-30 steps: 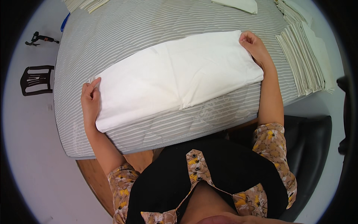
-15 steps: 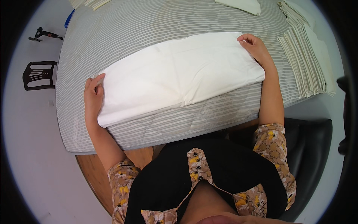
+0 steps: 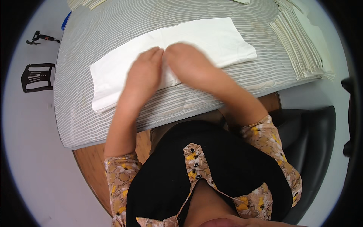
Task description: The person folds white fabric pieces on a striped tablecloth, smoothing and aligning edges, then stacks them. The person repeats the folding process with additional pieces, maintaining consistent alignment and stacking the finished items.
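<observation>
A white cloth (image 3: 204, 38), folded into a long band, lies across the striped mattress (image 3: 94, 43) in front of me. My left hand (image 3: 145, 70) rests on the middle of the cloth, knuckles up. Right beside it, my right hand (image 3: 185, 62) is on the cloth too, blurred by motion. The two hands almost touch. The fingertips of both are hidden beneath the hands, so what they pinch or press cannot be made out.
A tall stack of folded cream cloths (image 3: 297, 43) stands at the mattress's right edge. More folded cloths (image 3: 89, 3) lie at the far left corner. A dark chair (image 3: 38, 77) and a hammer-like tool (image 3: 41, 38) are off to the left. A black padded seat (image 3: 310, 140) is at my right.
Both hands have left the cloth's two ends and come together at its middle. The cloth stays spread out; the whole view has shifted slightly.
</observation>
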Available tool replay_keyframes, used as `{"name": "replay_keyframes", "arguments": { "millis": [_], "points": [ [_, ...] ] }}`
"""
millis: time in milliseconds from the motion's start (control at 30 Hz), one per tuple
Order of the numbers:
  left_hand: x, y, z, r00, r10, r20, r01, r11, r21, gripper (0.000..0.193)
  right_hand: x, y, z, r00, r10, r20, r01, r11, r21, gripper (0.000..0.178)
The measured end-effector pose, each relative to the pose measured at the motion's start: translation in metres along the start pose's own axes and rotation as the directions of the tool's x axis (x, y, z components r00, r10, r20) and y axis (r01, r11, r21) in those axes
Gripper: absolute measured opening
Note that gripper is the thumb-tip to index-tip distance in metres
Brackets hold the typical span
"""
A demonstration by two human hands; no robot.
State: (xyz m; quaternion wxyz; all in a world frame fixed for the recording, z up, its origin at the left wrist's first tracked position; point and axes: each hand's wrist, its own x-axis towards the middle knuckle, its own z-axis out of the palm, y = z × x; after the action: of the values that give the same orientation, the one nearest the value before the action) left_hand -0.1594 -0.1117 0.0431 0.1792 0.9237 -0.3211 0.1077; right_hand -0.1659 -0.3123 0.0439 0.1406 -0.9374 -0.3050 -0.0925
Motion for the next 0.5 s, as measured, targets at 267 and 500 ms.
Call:
{"name": "replay_keyframes", "arguments": {
  "millis": [267,500],
  "points": [
    [-0.046,0.001,0.018,0.942,-0.299,0.151,0.265,0.941,0.212,0.053,-0.061,-0.019,0.019,0.951,0.282,0.126,-0.247,0.94,-0.234,0.064],
    [-0.072,-0.024,0.006,0.881,-0.457,0.126,0.421,0.876,0.237,0.054,-0.112,0.043,-0.004,0.858,0.51,0.066,-0.465,0.824,-0.325,0.063]
  ]
}}
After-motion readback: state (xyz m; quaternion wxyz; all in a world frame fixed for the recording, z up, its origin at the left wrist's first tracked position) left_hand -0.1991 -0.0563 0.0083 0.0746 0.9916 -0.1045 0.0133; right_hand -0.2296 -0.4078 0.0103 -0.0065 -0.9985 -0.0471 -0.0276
